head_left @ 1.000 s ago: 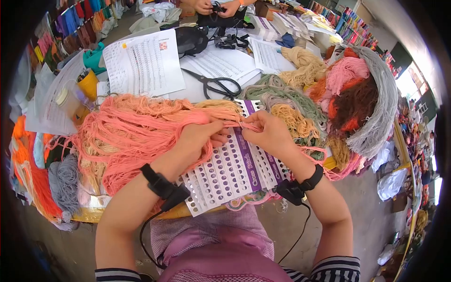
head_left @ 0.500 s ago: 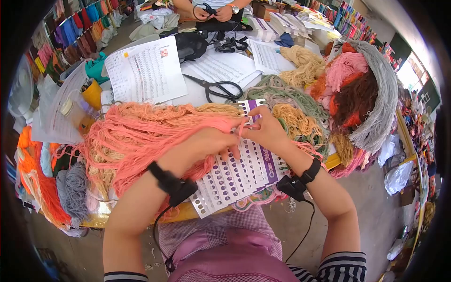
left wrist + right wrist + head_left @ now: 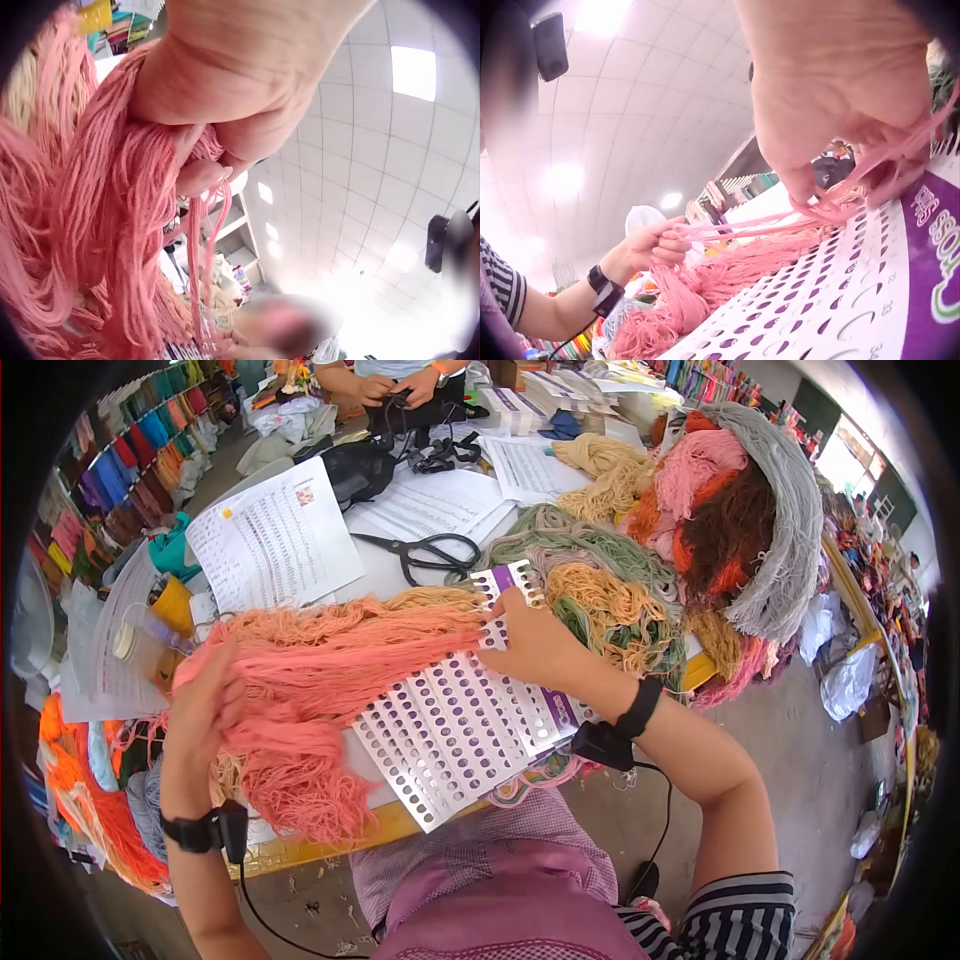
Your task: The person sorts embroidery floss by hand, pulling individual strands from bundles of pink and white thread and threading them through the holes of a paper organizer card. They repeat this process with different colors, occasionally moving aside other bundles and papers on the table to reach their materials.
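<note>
Salmon-pink embroidery thread [image 3: 340, 665] stretches in long strands across the table between my two hands. At its left end my left hand [image 3: 203, 705] grips the bundle with curled fingers, and a loose mass of pink thread [image 3: 131, 225] hangs from that hand. My right hand [image 3: 535, 645] is over the upper end of a white punched thread card [image 3: 450, 745] with purple strips. In the right wrist view, its thumb and fingers pinch pink strands [image 3: 810, 217] close over the holes. More of the cards show beneath, lettered "Cross Stitch".
Black scissors [image 3: 430, 555] lie beyond the thread, near printed sheets [image 3: 280, 540]. Green and yellow hanks [image 3: 600, 590] are heaped at the right, beside a big grey hank [image 3: 790, 530]. Orange thread [image 3: 85, 790] hangs at the left edge. Across the table another person's hands [image 3: 395, 388] handle a black cord.
My left hand has swept left, away from my right hand, drawing the pink strands out straight. My right hand stays by the card's upper end. The head view has shifted somewhat.
</note>
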Demonstrator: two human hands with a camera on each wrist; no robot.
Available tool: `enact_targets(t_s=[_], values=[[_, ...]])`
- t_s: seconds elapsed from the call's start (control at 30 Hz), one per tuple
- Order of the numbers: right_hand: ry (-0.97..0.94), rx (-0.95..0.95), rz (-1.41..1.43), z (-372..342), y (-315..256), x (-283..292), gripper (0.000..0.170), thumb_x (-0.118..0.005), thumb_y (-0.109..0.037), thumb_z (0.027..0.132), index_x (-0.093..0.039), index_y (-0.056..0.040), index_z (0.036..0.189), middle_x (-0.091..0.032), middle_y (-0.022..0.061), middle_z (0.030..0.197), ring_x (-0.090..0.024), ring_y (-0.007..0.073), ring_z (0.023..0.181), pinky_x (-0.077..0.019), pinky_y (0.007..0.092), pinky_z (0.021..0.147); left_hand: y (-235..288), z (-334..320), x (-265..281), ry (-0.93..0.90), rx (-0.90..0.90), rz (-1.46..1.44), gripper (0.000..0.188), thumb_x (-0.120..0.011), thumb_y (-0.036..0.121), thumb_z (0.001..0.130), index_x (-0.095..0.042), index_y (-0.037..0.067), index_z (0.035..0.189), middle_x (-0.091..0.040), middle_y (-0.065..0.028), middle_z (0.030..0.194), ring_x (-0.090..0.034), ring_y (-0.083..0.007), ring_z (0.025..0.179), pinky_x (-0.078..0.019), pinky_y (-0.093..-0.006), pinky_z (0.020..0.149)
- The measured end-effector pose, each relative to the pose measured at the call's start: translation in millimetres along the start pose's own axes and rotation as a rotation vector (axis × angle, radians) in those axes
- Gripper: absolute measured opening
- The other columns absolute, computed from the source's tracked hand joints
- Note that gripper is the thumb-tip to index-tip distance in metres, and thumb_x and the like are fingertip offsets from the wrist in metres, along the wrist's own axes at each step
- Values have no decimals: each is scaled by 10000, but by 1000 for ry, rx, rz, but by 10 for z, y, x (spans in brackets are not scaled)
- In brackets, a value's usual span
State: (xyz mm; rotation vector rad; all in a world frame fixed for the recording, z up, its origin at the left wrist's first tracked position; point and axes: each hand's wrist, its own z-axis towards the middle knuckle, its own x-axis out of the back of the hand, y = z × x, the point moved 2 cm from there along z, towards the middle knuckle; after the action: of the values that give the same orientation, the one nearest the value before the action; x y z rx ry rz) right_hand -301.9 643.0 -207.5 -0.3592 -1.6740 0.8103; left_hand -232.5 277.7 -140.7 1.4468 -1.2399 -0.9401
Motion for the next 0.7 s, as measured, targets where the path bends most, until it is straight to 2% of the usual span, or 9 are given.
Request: enact_targets(t_s=[0.17,0.4,0.43,0.47,0.53,0.57,0.63,0.67,0.7], values=[[68,21,-199,51,-37,-76,570,-710,-256,698,-393,42,1068,-637,250,856,-645,410,822,-507,457,742,80,-50,505,-31,-18,-120,244,-630,235,910,-479,145,741,-324,83,574,-248,-18,430,-134,-200,367],[121,61,-237,89,-58,-126,583,-715,-272,701,-395,59,1059,-635,274,862,-642,425,834,-509,462,741,-31,584,1020,115,-94,-509,206,-572,224,933,-477,126,778,-401,53,612,-282,-20,442,-161,-183,361],[107,40,-249,83,-65,-108,582,-714,-268,701,-397,60,1061,-635,279,866,-642,426,838,-509,462,745,-22,617,1146,97,-138,-449,154,-577,215,934,-521,88,868,-538,-17,749,-471,-76,519,-303,-185,378],[88,25,-261,84,-64,-96,580,-713,-264,701,-398,61,1063,-634,284,870,-642,426,842,-508,462,749,-94,656,1226,109,-149,-453,154,-577,215,934,-521,88,868,-538,-17,749,-471,-76,519,-303,-185,378],[113,105,-247,82,14,-81,637,-742,-313,698,-416,73,1086,-644,257,863,-641,434,836,-505,469,754,-2,473,1215,419,-291,-288,165,-596,210,928,-540,58,960,-604,-102,926,-630,-214,705,-495,-276,506],[70,106,-236,17,-65,-14,628,-747,-332,711,-443,63,1093,-646,246,889,-646,408,850,-509,449,750,-91,531,1487,474,-317,-318,241,-613,208,920,-538,28,1062,-607,-151,1030,-659,-341,857,-559,-403,667],[6,167,-223,-86,-400,67,620,-751,-352,724,-470,53,1100,-648,235,916,-651,382,864,-512,430,745,-162,505,1605,265,-473,-422,296,-629,194,908,-527,11,1116,-612,-143,1029,-654,-323,875,-546,-416,730],[-17,237,-74,-179,-590,99,533,-727,-342,776,-513,41,1080,-647,204,942,-650,323,872,-510,394,744,-37,253,1195,210,-493,-464,358,-597,272,930,-525,-12,1135,-604,-152,1080,-625,-326,984,-538,-420,773],[-42,291,75,-244,-721,80,452,-703,-331,828,-557,29,1059,-646,172,969,-649,263,880,-508,358,743,3,167,1028,12,-350,-461,472,-524,410,957,-518,-18,1158,-580,-155,1145,-565,-330,1099,-508,-457,851]])
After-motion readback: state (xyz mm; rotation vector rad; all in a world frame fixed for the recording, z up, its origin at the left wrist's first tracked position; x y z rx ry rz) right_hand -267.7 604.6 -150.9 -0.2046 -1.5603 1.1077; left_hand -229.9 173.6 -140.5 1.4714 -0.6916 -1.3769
